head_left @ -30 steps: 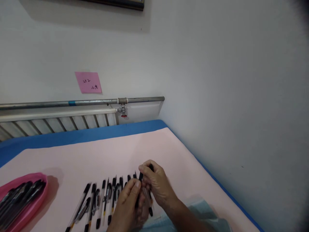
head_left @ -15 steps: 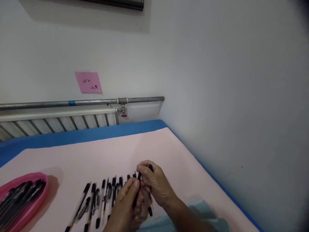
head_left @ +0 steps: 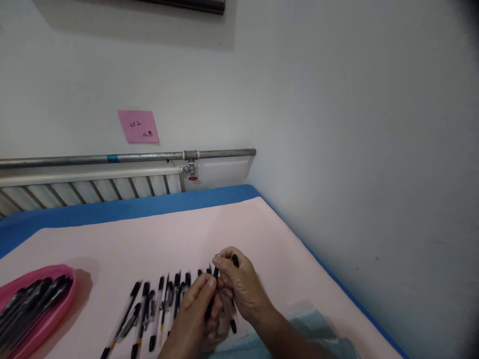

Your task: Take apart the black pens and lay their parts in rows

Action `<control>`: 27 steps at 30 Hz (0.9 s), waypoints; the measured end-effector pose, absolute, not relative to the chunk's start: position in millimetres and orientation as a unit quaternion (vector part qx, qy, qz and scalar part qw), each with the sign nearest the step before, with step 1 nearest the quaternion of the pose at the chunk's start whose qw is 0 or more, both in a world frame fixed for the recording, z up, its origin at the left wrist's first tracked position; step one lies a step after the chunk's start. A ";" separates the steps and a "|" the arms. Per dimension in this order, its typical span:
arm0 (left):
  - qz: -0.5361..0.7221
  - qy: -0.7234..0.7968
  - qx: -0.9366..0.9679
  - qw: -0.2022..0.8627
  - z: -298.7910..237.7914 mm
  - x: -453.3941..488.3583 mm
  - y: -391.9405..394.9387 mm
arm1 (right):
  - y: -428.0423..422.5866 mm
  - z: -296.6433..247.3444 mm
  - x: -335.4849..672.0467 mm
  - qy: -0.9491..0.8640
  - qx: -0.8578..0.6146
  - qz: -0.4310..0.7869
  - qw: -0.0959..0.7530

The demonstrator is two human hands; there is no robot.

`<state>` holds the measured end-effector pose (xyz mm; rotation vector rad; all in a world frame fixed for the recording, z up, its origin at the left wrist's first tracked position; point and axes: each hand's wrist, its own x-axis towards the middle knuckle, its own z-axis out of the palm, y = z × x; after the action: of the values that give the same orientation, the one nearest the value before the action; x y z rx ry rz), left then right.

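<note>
One pen (head_left: 216,272) between left hand (head_left: 194,319) (pinched), right hand (head_left: 245,291)

I get a single view, from the camera on the person's head. It faces forward and tilts down, looking across the pink surface (head_left: 149,239) toward the room corner, so the wall (head_left: 337,124) and radiator (head_left: 93,187) fill the upper half. The left hand (head_left: 194,319) and right hand (head_left: 241,286), both pinching one pen (head_left: 216,272), sit closest to the lens at bottom centre. The tray (head_left: 69,294) is cut by the lower left edge.
</note>
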<state>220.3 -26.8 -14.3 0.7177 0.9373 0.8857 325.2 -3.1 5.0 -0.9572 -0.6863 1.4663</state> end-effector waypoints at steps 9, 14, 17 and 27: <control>0.404 0.418 0.322 0.747 -13.5 218.6 -25.9 | -1.5 4.8 329.7 -0.322 -0.384 0.669 0.549; 0.404 0.418 0.323 0.746 -16.6 218.0 -25.9 | -2.7 3.1 327.1 -0.303 -0.416 0.638 0.572; 0.403 0.419 0.323 0.747 -19.6 216.7 -23.9 | -3.1 3.9 328.2 -0.321 -0.396 0.656 0.556; 0.390 0.425 0.327 0.749 -19.3 216.9 -24.0 | -2.5 4.2 327.3 -0.294 -0.414 0.635 0.582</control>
<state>216.9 -24.0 -19.3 0.7139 0.9283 0.8536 327.3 -2.5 4.2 -0.9679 -0.6866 1.4827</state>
